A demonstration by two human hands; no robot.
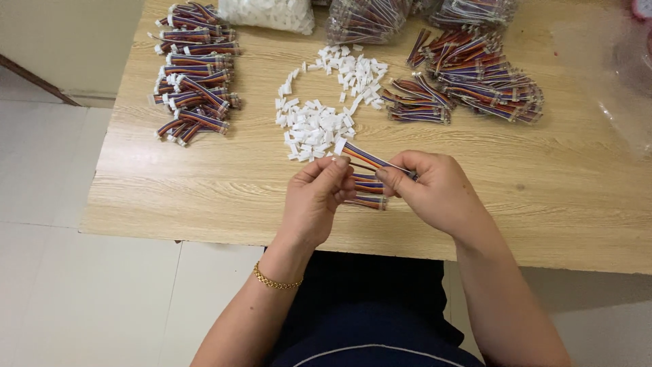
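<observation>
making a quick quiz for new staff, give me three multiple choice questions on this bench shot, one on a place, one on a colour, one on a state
1. Where does the loose heap of small plastic plugs lie?
A. on the floor
B. mid-table, beyond the hands
C. in the person's lap

2. What colour are those plugs?
A. white
B. black
C. green

3. How is the striped wire strip held?
A. lying untouched on the table
B. by the left hand alone
C. between both hands, above the table

Answers:
1 B: the heap sits on the wooden table just past the fingers.
2 A: every plug in the heap looks white.
3 C: the left hand pinches near the end that carries a plug, and the right hand grips the other end.
</observation>
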